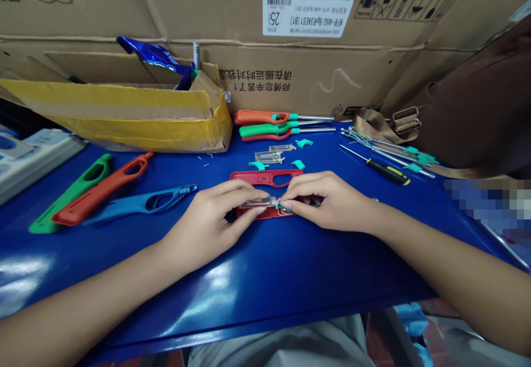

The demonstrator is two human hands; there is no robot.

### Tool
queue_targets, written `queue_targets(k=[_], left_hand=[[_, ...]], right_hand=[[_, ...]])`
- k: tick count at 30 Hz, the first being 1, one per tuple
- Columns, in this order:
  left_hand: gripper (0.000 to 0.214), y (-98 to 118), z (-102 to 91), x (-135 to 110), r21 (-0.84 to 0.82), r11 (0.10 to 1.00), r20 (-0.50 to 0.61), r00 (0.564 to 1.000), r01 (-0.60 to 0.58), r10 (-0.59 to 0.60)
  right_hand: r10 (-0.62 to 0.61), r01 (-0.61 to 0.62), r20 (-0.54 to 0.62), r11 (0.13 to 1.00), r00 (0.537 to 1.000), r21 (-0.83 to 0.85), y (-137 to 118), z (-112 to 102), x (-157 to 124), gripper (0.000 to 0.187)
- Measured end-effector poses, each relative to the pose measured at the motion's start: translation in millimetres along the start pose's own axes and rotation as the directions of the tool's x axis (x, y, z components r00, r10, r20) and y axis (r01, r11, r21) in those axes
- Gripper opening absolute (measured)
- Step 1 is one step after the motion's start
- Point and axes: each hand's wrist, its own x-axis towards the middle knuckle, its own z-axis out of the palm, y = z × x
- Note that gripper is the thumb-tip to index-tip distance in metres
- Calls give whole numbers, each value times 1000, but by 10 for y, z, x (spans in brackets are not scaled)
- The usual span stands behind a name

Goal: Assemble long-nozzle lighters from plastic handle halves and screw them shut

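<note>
Behind the front edge of the blue surface (265, 278), the left hand (222, 212) is pinching a clear oblong plastic tank (265, 203) over a red plastic shell (265, 213); the right hand (326, 200) is bunching nearly closed, hold unclear.

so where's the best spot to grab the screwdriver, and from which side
Probably around the middle of the screwdriver handle, from above and the near side: it lies flat, the handle is thicker than the shaft, and metal rods lie behind it.
</note>
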Motion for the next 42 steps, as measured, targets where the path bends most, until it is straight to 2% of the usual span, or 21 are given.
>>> queue_targets(k=[8, 19, 31, 42], left_hand=[[16, 6, 3, 10, -10, 1000, 20, 1000, 22, -21], [16, 12, 1, 15, -33, 998, 26, 999, 48, -48], [16, 15, 15, 14, -125, 985, 58, 992, 119, -113], [15, 55, 15, 18, -103, 988, 29, 993, 119, -117]], right_hand=[[-33, 33, -50, 999, 998, -11, 45, 19, -9, 13], [28, -25, -56, 998, 998, 52, 46, 22, 1, 12], [92, -91, 1, 976, 996, 200, 56, 39, 19, 16], [158, -158, 12, 967, 987, 198, 44, 23, 22, 15]])
